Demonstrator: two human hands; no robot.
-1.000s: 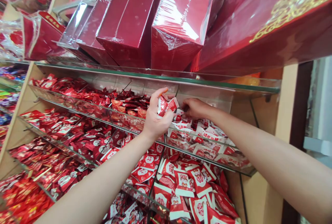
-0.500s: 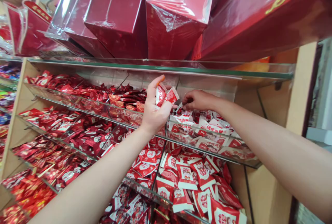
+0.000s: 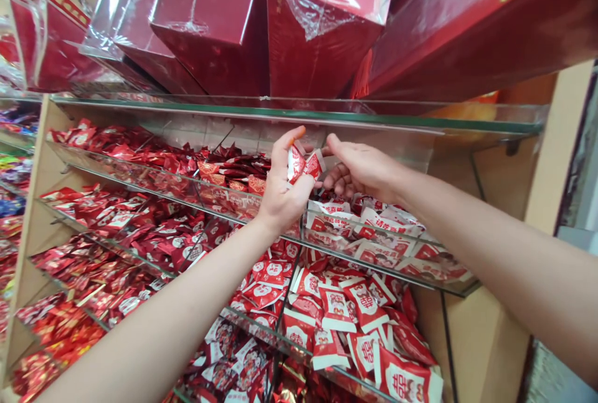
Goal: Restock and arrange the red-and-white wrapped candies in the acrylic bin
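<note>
My left hand [image 3: 286, 199] is closed around a few red-and-white wrapped candies [image 3: 303, 166], held up above the top tray; its fingertips are partly hidden behind them. Close beside it on the right is my right hand [image 3: 369, 169], thumb raised away from loosely bent fingers. Nothing shows between them, and its fingertips come near or touch the left hand's; I cannot tell which. Right below lies a heap of white-and-red candy packets [image 3: 385, 221] behind the clear front of the top tray.
A glass shelf [image 3: 261, 109] runs just above both hands, with large wrapped dark-red boxes [image 3: 322, 48] on it. Dark-red packets [image 3: 233, 166] fill the tray section to the left. Lower trays hold more red candy packets [image 3: 336, 309]. A wooden side panel [image 3: 504, 303] bounds the right.
My right hand has lifted from the packets in the top tray, turned, and opened its thumb beside my left hand. The left hand keeps its candies. The view has shifted slightly.
</note>
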